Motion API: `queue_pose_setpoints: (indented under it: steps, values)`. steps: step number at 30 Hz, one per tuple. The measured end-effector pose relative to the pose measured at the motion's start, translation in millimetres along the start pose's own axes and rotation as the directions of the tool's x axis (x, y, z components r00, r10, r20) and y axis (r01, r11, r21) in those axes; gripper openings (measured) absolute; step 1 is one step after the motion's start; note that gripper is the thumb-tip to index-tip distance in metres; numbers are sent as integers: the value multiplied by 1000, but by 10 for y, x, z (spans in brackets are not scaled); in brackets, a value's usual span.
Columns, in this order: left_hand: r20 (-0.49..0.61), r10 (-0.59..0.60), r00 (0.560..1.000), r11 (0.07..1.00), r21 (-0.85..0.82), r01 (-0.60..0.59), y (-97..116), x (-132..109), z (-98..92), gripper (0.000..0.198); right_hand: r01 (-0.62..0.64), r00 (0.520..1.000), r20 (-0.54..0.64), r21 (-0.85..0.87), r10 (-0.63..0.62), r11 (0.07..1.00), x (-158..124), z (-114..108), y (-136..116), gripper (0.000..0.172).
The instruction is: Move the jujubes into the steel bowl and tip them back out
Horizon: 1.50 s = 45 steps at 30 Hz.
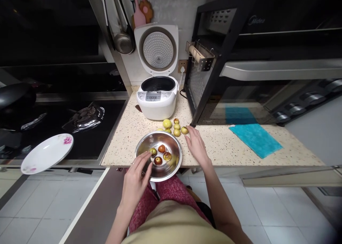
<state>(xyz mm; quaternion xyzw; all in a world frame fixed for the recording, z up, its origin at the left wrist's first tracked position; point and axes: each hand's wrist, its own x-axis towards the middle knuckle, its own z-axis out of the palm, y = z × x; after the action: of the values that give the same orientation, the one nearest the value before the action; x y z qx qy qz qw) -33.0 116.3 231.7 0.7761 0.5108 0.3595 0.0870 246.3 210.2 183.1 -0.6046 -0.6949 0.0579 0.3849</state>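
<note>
A shiny steel bowl (177, 144) sits at the counter's front edge with several jujubes in it, some red-brown like this one (158, 161), one greenish (153, 151). My left hand (137, 176) hangs over the bowl's left side, thumb and fingers apart, fingertips beside the greenish jujube; whether they touch it I cannot tell. Behind the bowl lies a group of yellow-green jujubes (176, 132), partly hidden by its rim. At the right end of this group my right hand (197, 145) reaches out, fingers and thumb apart, fingertips close against one jujube (184, 130).
A white rice cooker (157, 108) stands behind the jujubes, lid up. To the right are a black oven (240, 101) and a turquoise cloth (256, 138). A flowered white plate (48, 153) lies by the gas stove (85, 117) at left. Utensils (124, 42) hang on the wall.
</note>
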Motion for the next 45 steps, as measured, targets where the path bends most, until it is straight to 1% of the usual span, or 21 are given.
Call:
queue_pose_setpoints:
  steps: [4, 7, 10, 14, 18, 20, 23, 26, 28, 30, 33, 35, 38, 40, 45]
  values:
    - [-8, 31, 999, 999, -23, -32, -24, -91, 26, 33, 1, 1000, 9, -5, -1, 1000, 129, 89, 79, 46]
    - [-1, 40, 999, 999, -33, -40, -45, -104, 43, 33, -2, 1000, 28, -20, 3, 1000, 176, 123, 76, 41]
    - [7, 49, 999, 998, -41, -49, -38, -93, 51, 32, -4, 999, 52, -33, 6, 999, 170, 120, 32, 34]
    - [11, 68, 998, 996, -53, -67, -10, -69, 60, 32, -5, 997, 75, 12, 4, 1000, 129, 95, -21, 28]
    - [15, 72, 997, 995, -66, -71, 1, -58, 74, 31, -22, 999, 41, 62, 19, 998, 72, 39, -72, 25]
    - [18, 68, 998, 995, -71, -66, 1, -59, 84, 31, -22, 1000, 4, 85, 22, 996, 24, -19, -135, 24]
    - [24, 65, 998, 995, -76, -63, 3, -57, 99, 30, 0, 999, -41, 136, 5, 991, -61, -131, -298, 23]
    - [24, 70, 997, 995, -78, -68, 9, -50, 112, 30, 49, 998, -44, 184, -41, 982, -119, -220, -499, 24]
    - [22, 74, 997, 995, -69, -72, 10, -47, 117, 29, 87, 996, 2, 211, -90, 974, -122, -238, -618, 24]
    - [20, 77, 997, 996, -54, -76, 6, -49, 118, 29, 113, 986, 91, 230, -137, 967, -96, -217, -712, 24]
    - [7, 62, 998, 998, -28, -62, -13, -64, 115, 30, 123, 952, 245, 248, -185, 961, -23, -133, -804, 23]
    - [-10, 31, 999, 999, -17, -31, -29, -83, 114, 30, 142, 925, 309, 253, -219, 957, 31, -64, -839, 25]
    - [-27, -12, 1000, 1000, -15, 12, -53, -119, 116, 30, 186, 902, 346, 229, -259, 955, 100, 33, -857, 31]
    - [-20, -31, 999, 999, -9, 31, -66, -141, 124, 32, 208, 892, 358, 214, -275, 954, 137, 87, -858, 34]
    - [5, -48, 999, 999, 25, 47, -87, -167, 160, 35, 224, 876, 372, 249, -307, 942, 209, 185, -894, 33]
